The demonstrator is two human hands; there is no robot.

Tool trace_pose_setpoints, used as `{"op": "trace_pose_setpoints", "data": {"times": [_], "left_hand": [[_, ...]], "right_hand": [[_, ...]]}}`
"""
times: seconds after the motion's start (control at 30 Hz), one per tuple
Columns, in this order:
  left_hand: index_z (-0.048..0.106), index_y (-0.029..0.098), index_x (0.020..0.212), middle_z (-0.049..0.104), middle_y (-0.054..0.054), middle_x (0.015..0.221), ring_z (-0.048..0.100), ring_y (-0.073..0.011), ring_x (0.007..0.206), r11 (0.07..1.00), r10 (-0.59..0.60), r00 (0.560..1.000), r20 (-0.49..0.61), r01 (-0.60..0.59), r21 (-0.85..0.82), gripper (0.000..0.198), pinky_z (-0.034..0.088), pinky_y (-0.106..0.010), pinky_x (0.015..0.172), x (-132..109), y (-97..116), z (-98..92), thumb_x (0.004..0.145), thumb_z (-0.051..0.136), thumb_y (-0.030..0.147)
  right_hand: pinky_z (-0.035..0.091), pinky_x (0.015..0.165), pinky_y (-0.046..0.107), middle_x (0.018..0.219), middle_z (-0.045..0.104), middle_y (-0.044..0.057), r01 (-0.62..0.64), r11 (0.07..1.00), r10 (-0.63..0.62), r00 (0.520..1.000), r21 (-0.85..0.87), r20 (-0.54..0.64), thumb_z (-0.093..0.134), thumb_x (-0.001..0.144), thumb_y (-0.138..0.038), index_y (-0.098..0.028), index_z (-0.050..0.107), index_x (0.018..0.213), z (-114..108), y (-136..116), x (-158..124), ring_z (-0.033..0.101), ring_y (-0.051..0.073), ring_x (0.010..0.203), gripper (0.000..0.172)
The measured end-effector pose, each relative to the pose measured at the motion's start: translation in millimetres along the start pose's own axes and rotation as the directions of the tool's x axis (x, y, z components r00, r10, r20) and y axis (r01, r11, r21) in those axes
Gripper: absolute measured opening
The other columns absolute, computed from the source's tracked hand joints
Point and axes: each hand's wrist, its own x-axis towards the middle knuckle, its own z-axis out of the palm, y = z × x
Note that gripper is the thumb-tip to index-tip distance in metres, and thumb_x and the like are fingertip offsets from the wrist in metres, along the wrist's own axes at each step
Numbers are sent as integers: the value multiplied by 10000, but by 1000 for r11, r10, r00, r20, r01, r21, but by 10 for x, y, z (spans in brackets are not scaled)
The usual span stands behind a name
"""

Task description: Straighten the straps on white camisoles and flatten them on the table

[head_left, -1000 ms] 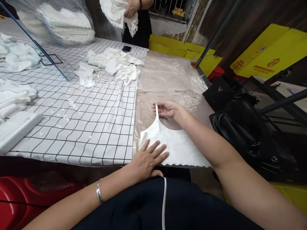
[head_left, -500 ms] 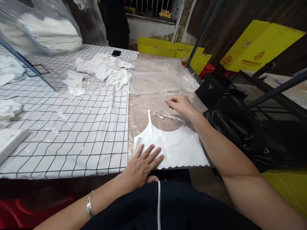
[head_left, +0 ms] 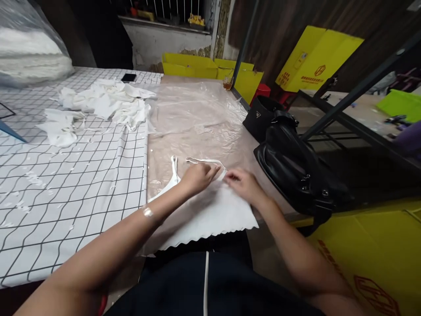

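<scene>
A white camisole top [head_left: 210, 215] lies flat on clear plastic sheeting [head_left: 197, 118] at the table's near edge, scalloped hem toward me. My left hand [head_left: 197, 177] and my right hand [head_left: 241, 182] meet at its right shoulder strap [head_left: 205, 161]. Each hand pinches the thin strap near where it joins the bodice. The left strap [head_left: 173, 169] lies loose beside my left wrist, which wears a silver bangle.
A black-and-white checked cloth [head_left: 66, 175] covers the table's left part, with a heap of white garments [head_left: 101, 101] and a phone [head_left: 128, 77] further back. Black bags [head_left: 292, 166] sit at the table's right edge. Yellow boxes [head_left: 315, 61] stand behind, and a bagged stack of white fabric [head_left: 29, 57] is far left.
My left hand lifted off the bodice and moved up to the right strap. My right hand came back to pinch the same strap. The view swung right.
</scene>
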Motion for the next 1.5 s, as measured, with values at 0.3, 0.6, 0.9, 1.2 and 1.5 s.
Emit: {"op": "trace_pose_setpoints", "data": {"times": [0.3,0.6,0.9,1.2,1.5], "left_hand": [[629,155,719,735,-144,934,646,-304,1063,887,-216,970,107,241,-394,53,463,-398,930,858,393,440,768,648,148],[588,145,772,694,-44,680,668,-105,606,254,-153,918,367,395,-883,302,563,-268,785,1286,366,-331,957,363,66],[647,117,800,717,-35,694,681,-110,614,180,-96,995,-1,17,-984,78,567,-283,773,1443,450,-743,870,612,122],[783,140,911,770,-104,997,702,-238,1007,526,173,951,-255,-308,-793,263,527,-339,928,584,435,-348,724,754,322],[781,139,958,760,-94,1037,690,-225,954,583,110,986,-124,-165,-796,220,538,-308,804,396,406,-260,788,664,217]], "right_hand": [[267,1192,504,1516,432,131,212,911,-147,968,-354,203,571,917,-490,-198,461,1456,493,-237,-720,354,290,1429,623],[256,1202,501,1536,399,118,198,932,-143,971,-304,192,563,920,-494,-208,468,1452,463,-248,-688,304,285,1455,611],[210,1211,517,1558,354,130,147,969,-106,973,-196,207,599,907,-460,-201,471,1451,493,-241,-700,262,294,1471,616],[519,759,328,955,706,62,-146,678,253,967,721,-42,654,824,-499,-196,710,1055,-249,-166,-178,623,169,804,385],[341,517,217,720,594,-5,-369,494,143,928,787,345,847,620,-439,-156,708,767,-508,-397,171,416,62,570,348]]}}
